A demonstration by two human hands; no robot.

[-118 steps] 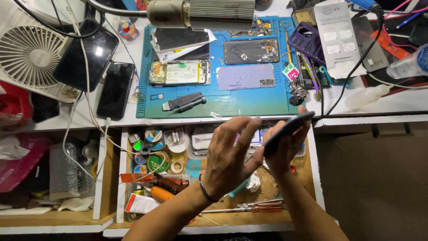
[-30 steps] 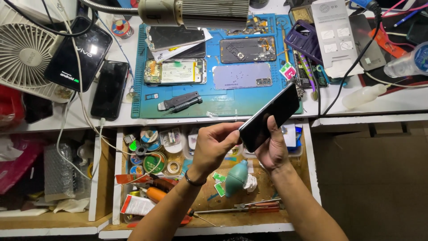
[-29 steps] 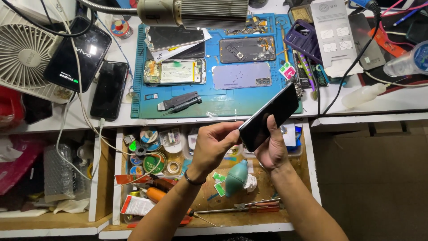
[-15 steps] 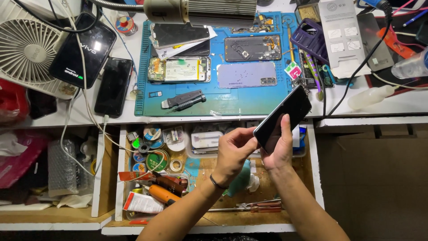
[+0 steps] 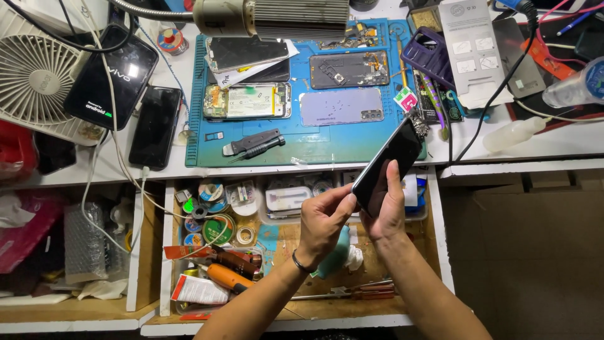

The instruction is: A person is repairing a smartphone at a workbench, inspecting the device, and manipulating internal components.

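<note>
Item: dark phone, tilted, top end toward 1 o'clock, held above open drawer at bench front. Right hand: clamped on phone from behind, thumb laid across glass. Left hand: fingertips pinched together at phone's lower edge, approx. 8 o'clock of it. Blue mat w/ opened phones seen at 11 o'clock; fan far left.

Black phone tilted, dark screen up, held above open drawer, lower end gripped.
</note>
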